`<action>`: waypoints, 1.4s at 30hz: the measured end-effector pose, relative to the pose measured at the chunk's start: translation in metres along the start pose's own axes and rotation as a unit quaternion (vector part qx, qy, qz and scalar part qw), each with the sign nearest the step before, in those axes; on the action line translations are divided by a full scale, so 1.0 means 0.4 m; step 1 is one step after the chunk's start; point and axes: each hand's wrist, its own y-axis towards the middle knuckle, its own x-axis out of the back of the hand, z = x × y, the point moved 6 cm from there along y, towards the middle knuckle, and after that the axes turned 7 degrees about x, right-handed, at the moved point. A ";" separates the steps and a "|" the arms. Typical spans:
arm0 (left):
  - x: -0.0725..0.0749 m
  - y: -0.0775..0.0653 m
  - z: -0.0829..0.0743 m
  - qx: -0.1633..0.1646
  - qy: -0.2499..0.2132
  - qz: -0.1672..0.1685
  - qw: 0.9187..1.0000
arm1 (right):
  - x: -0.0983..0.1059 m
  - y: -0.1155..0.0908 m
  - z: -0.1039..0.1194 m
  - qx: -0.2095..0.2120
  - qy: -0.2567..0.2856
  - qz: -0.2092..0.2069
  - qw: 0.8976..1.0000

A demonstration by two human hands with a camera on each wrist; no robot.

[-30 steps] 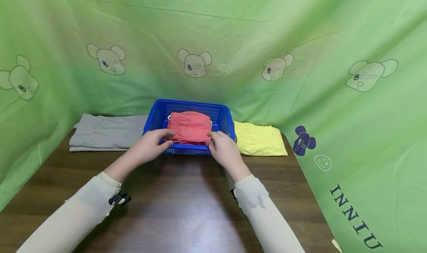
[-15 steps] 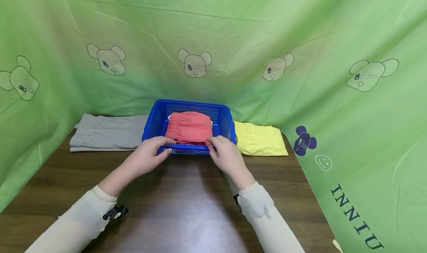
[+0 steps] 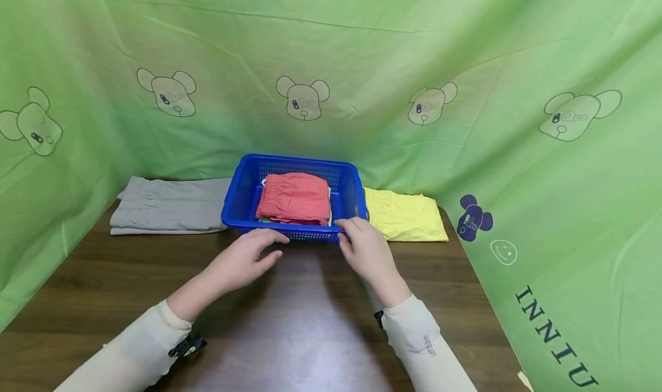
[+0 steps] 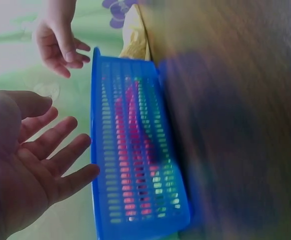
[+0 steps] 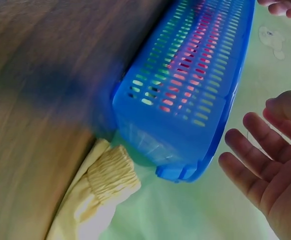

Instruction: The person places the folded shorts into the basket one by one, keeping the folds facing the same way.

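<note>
A blue plastic basket (image 3: 235, 199) stands at the back of the table, and folded red elastic-waist shorts (image 3: 295, 196) lie inside it. Under the red pair a light green edge (image 3: 330, 196) of cloth shows; green also shows through the basket's holes in both wrist views. My left hand (image 3: 245, 260) is just in front of the basket's near wall, fingers relaxed, holding nothing. Near the front right corner is my right hand (image 3: 367, 251), its fingertips right at the rim and nothing in its grasp. The left wrist view shows the left hand's fingers (image 4: 68, 145) spread apart.
Folded grey trousers (image 3: 165, 205) lie left of the basket. To its right are folded yellow shorts (image 3: 405, 215) with a gathered waistband. A green printed cloth (image 3: 331, 35) hangs behind and along both sides of the brown wooden table (image 3: 289, 323).
Both hands have drawn back from the red shorts toward the front of the basket, the right one also moving rightward. The shorts stay in the basket.
</note>
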 end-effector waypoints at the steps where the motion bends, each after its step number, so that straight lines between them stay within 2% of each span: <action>1: -0.007 0.002 -0.004 0.001 0.000 0.005 1.000 | 0.002 -0.004 -0.002 0.000 -0.001 0.001 1.000; 7: -0.041 0.007 -0.031 0.015 -0.004 0.035 0.999 | 0.017 -0.026 -0.014 -0.009 0.002 -0.011 1.000; 13: -0.078 0.013 -0.042 0.016 0.003 0.048 0.999 | 0.043 -0.051 -0.040 -0.059 0.001 -0.037 0.998; 20: -0.134 0.030 -0.072 0.000 -0.001 0.069 0.998 | 0.056 -0.077 -0.076 -0.101 0.013 -0.016 0.995; 24: -0.183 0.040 -0.104 -0.006 0.004 0.088 0.996 | 0.060 -0.097 -0.094 -0.126 0.031 0.000 0.992; 28: -0.230 0.048 -0.146 -0.029 0.009 0.107 0.994 | 0.065 -0.116 -0.117 -0.137 0.030 0.003 0.990; 33: -0.267 0.071 -0.197 -0.059 0.017 0.108 0.992 | 0.075 -0.139 -0.154 -0.161 0.027 0.008 0.987; 42: -0.336 0.121 -0.262 -0.080 0.033 0.113 0.990 | 0.077 -0.172 -0.221 -0.205 0.041 0.040 0.977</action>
